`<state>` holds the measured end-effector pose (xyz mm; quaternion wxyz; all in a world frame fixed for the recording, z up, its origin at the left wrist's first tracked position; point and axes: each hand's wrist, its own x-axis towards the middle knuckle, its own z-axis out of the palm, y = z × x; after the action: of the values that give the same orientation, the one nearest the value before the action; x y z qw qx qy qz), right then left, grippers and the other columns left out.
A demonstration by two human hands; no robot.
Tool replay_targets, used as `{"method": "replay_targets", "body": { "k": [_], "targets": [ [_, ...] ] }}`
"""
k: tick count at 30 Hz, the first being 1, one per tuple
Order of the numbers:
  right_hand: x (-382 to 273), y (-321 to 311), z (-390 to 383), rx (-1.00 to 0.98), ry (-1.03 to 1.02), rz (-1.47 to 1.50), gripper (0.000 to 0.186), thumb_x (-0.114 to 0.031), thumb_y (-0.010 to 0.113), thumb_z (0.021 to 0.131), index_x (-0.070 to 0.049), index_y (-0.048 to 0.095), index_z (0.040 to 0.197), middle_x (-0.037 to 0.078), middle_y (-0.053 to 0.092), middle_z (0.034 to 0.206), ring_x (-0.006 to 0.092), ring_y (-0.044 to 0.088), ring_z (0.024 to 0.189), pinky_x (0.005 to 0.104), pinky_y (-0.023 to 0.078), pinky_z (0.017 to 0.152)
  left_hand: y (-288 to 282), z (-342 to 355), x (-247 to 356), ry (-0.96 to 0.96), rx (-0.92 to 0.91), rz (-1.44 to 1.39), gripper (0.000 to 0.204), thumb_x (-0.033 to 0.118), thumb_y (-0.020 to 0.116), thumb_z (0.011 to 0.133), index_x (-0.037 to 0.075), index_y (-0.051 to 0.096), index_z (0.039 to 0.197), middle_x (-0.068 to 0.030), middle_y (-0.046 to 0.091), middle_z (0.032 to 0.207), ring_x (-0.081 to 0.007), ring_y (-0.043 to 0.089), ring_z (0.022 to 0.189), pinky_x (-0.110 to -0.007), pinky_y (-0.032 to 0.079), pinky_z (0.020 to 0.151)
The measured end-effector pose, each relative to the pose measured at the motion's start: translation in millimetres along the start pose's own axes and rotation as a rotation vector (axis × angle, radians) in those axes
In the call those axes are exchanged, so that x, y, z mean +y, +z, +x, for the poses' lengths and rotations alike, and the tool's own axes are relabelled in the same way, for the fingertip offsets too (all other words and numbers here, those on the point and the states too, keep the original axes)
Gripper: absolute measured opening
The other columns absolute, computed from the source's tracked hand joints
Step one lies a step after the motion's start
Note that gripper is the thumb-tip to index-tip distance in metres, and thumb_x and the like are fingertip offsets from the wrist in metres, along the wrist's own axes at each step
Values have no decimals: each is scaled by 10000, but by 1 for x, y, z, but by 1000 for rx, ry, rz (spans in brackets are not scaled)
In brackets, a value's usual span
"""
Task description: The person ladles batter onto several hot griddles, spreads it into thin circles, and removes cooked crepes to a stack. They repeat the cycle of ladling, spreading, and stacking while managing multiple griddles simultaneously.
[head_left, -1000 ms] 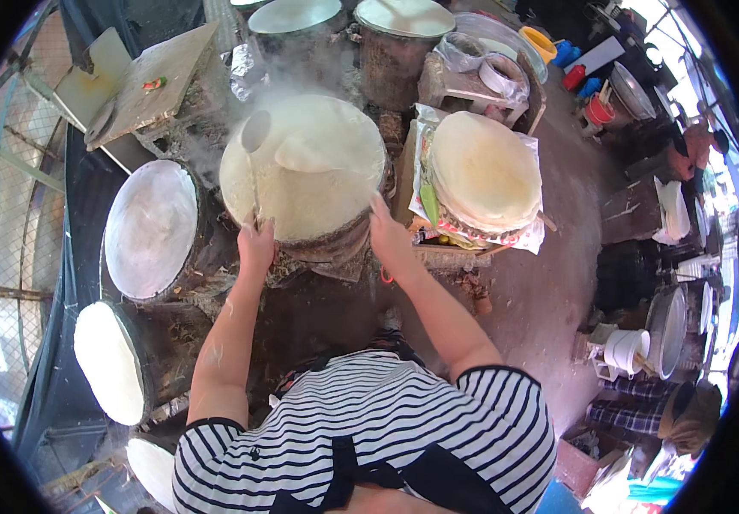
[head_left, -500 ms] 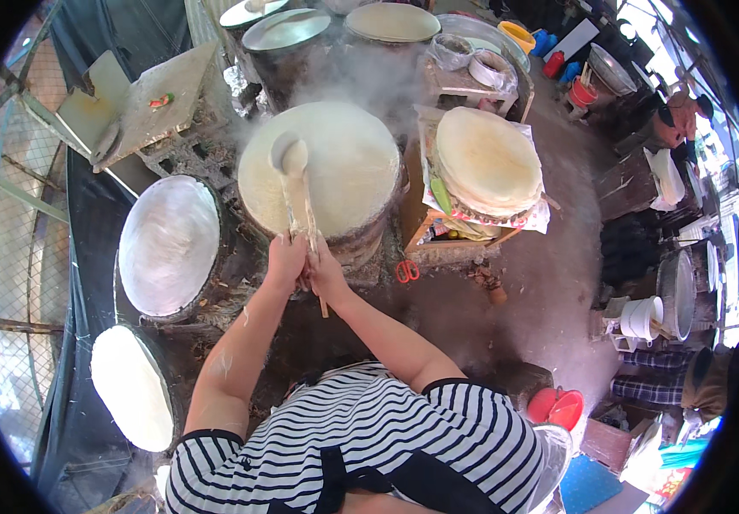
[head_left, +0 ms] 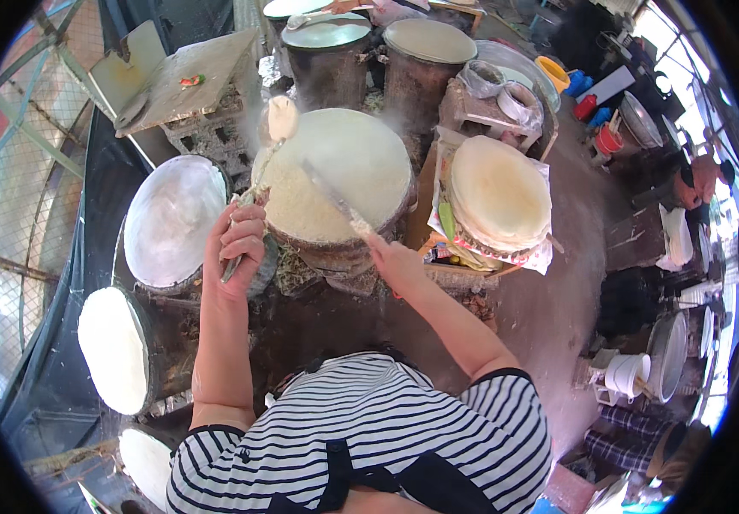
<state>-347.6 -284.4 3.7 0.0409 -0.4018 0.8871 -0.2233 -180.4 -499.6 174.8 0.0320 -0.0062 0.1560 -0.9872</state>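
My left hand (head_left: 239,236) is closed round the handle of a batter-smeared ladle (head_left: 282,118), raised at the left rim of a round, batter-coated griddle (head_left: 348,154), with faint steam about it. My right hand (head_left: 393,259) grips a long, flat spatula (head_left: 325,190) whose blade lies angled over the griddle. Beside the griddle on the right, a stack of thin pale round sheets (head_left: 493,184) rests on a paper-lined stand, with a green object (head_left: 446,221) at its left edge. Another pan (head_left: 172,223) with a whitish surface stands to the left.
More pans on drums (head_left: 419,41) stand at the back, where another person's hand (head_left: 342,7) shows. A propped board (head_left: 194,73) is back left, plastic-wrapped rings (head_left: 515,107) back right. A white-filled pan (head_left: 112,347) stands lower left; a person in red (head_left: 699,180) is at right.
My hands, together at the griddle's front half a second ago, are apart: the left has raised the ladle leftward, the right has moved rightward with the spatula angled across the surface.
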Motion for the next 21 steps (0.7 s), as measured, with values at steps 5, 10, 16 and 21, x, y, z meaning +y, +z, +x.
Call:
{"method": "replay_targets", "body": {
  "k": [5, 10, 16, 21],
  "targets": [
    [52, -27, 26, 147, -19, -111, 419, -223, 524, 858, -243, 414, 1262, 119, 582, 676, 308, 596, 513, 420, 498, 464, 10, 6, -29, 117, 16, 61, 201, 165, 381, 953, 30, 374, 805, -30, 389, 657, -100, 391, 473, -225, 374, 347],
    [54, 6, 40, 39, -191, -265, 235, -237, 486, 878, -192, 509, 1108, 120, 589, 706, 303, 616, 621, 417, 505, 515, 1, 5, -43, 180, 12, 76, 214, 170, 382, 954, 26, 372, 795, -26, 378, 652, -97, 385, 466, -226, 365, 341],
    [66, -9, 57, 20, -161, -50, 275, -241, 443, 880, -165, 487, 1141, 159, 616, 704, 353, 627, 658, 488, 503, 582, -12, -16, -52, 298, 15, 134, 207, 167, 403, 950, 15, 377, 811, -13, 357, 653, -80, 346, 460, -206, 319, 326],
    [55, -28, 83, -64, 51, 87, 347, -265, 421, 918, -145, 490, 1236, 224, 634, 883, 400, 614, 832, 432, 496, 703, -11, -56, -61, 563, 199, 460, 247, 133, 401, 944, -71, 381, 1082, -28, 395, 753, -50, 354, 477, -174, 304, 316]
  ]
}}
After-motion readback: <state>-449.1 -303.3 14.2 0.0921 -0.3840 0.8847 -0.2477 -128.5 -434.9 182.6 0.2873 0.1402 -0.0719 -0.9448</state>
